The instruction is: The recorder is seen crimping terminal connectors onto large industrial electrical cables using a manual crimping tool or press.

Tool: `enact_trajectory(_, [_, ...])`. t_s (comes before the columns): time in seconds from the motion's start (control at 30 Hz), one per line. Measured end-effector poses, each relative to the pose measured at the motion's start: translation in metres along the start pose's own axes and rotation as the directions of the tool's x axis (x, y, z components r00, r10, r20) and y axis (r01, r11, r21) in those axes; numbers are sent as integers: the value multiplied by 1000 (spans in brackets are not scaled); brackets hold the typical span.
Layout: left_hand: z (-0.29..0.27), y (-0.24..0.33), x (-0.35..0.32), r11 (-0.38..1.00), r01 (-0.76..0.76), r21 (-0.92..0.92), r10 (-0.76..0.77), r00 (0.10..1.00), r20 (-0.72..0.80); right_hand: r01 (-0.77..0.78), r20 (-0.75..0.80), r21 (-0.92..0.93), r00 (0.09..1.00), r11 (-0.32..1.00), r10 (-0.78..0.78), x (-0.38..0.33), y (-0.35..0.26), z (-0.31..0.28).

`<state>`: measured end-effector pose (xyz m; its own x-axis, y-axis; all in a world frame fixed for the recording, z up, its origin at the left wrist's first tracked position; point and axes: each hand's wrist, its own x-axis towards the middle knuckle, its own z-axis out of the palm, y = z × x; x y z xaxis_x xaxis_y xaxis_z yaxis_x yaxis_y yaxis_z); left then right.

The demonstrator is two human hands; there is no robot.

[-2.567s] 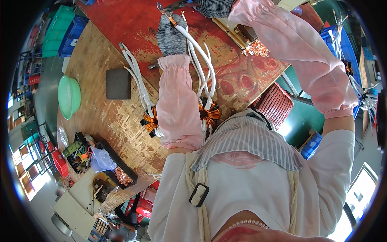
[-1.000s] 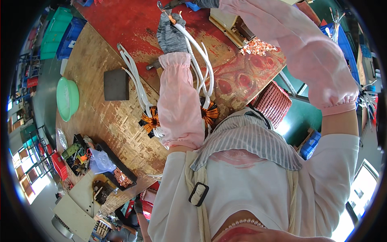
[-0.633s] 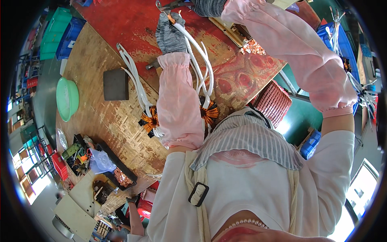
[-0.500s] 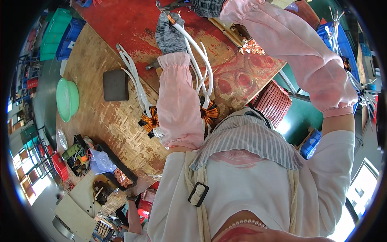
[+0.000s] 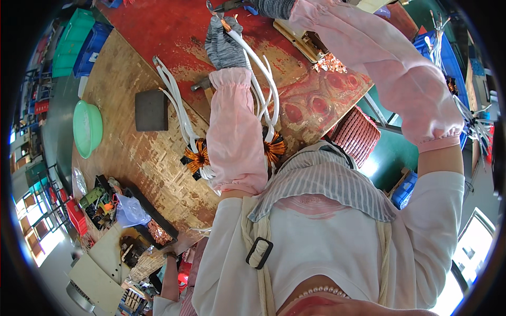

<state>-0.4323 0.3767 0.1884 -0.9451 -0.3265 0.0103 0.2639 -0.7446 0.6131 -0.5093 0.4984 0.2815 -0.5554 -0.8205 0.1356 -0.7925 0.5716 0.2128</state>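
My left hand (image 5: 222,48), in a grey knit glove, is closed round the end of a white-sleeved cable (image 5: 252,51) on the red tabletop. Bare copper strands stick out there, with a ring-shaped metal lug (image 5: 210,6) at the tip. From the top edge, pliers (image 5: 232,5) reach to the lug, gripped by my gloved right hand (image 5: 271,7), which is partly cut off. The cable runs back to a copper-wound coil (image 5: 274,148) beside my left forearm. Another copper coil (image 5: 197,154) with white leads (image 5: 176,100) lies on the other side of that forearm.
A hammer (image 5: 200,84) lies partly behind my left sleeve. Left of it are a dark square block (image 5: 151,111) and a green basin (image 5: 88,129). Copper lugs (image 5: 330,63) are heaped at the right. A parts tray (image 5: 153,213) stands lower left, near another person's arm (image 5: 169,279).
The pliers and my right hand have shifted slightly, and my right sleeve has moved a little left. My left hand keeps its hold on the cable.
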Motion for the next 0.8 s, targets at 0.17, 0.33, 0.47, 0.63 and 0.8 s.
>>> enact_trajectory(0.17, [-39, -1, 12, 946, 62, -317, -33, 995, 97, -111, 13, 96, 994, 989, 111, 2, -14, 17])
enact_trajectory(0.33, [-29, 2, 5, 980, 50, -192, -43, 998, 44, -112, -98, -1, 989, 994, 112, -3, -18, -5])
enact_trajectory(0.47, [-4, -11, 3, 993, -4, -116, 8, 999, 38, -143, -91, -254, 988, 957, 124, -17, -18, -20])
enact_trajectory(0.63, [-30, 1, 3, 998, -59, 31, 60, 997, -39, -99, -135, -160, 988, 982, 77, 0, -40, -11])
enact_trajectory(0.8, [-21, -1, 2, 999, -31, 8, 32, 999, -44, -83, -84, -129, 994, 988, 73, 3, -35, -26])
